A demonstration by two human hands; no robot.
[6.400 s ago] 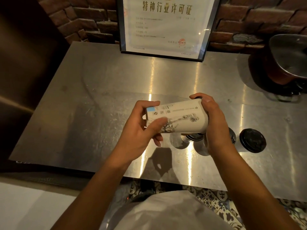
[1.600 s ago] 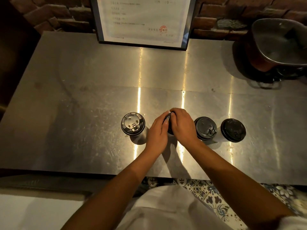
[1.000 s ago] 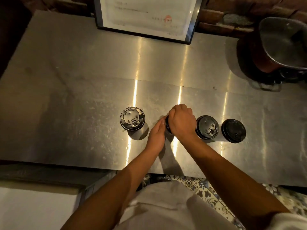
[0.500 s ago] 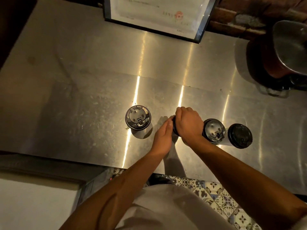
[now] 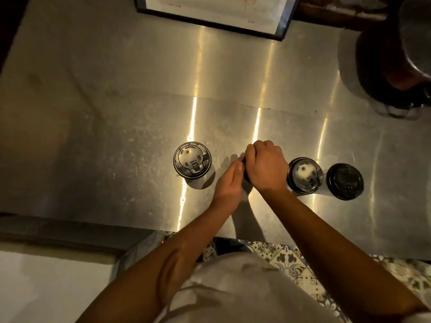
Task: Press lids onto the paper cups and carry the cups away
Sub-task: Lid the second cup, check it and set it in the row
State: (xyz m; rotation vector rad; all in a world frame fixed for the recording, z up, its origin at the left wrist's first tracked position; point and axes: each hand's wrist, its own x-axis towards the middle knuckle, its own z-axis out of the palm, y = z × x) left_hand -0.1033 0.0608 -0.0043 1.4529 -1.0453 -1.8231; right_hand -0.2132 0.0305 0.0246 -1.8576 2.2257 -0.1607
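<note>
I counted four lidded cups; right hand (image 5: 265, 166) gripped the middle cup's lid (image 5: 245, 176), left hand (image 5: 229, 183) flat beside it, on steel surface (image 5: 93, 113).

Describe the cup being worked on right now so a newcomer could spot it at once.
On the steel counter, four black-lidded cups stand in a row near the front edge. The one meant is second from the left, between the lone left cup and the right-hand pair. It alone is covered by the right hand, with the left hand against its side.
</note>
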